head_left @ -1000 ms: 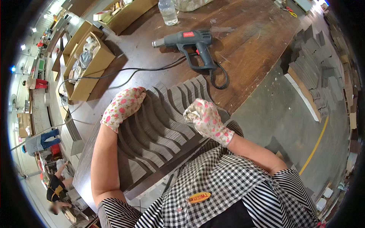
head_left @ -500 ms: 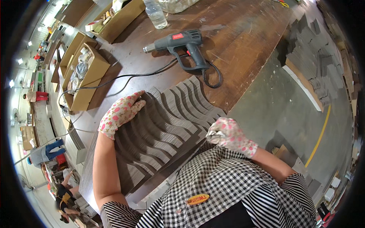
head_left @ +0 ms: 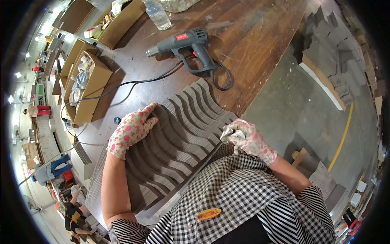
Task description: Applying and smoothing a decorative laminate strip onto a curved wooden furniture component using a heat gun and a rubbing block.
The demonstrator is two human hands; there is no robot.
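Observation:
A grey wood-grain panel with several wavy raised slats (head_left: 174, 136) lies across the table before me. My left hand (head_left: 132, 132), in a floral glove, rests on its far left edge with fingers stretched and thumb apart. My right hand (head_left: 252, 142), gloved alike, is closed around a crumpled whitish cloth (head_left: 232, 136) at the panel's right end. Beyond the panel, a dark grey heat gun (head_left: 185, 46) lies on its side, its black cord (head_left: 130, 82) trailing left. Close to my left hand sits a small blue cap (head_left: 117, 120).
Open cardboard boxes (head_left: 97, 95) with wrapped items stand at the left of the brown table (head_left: 243, 44). A clear bottle (head_left: 157, 16) stands at the back. Right of the table edge, grey panels (head_left: 329, 61) are stacked on the floor. People (head_left: 77, 217) work far left.
The view has shifted slightly, so the heat gun and boxes appear further left. The blue cap now shows beside my left hand. My right hand has turned, showing more of the cloth.

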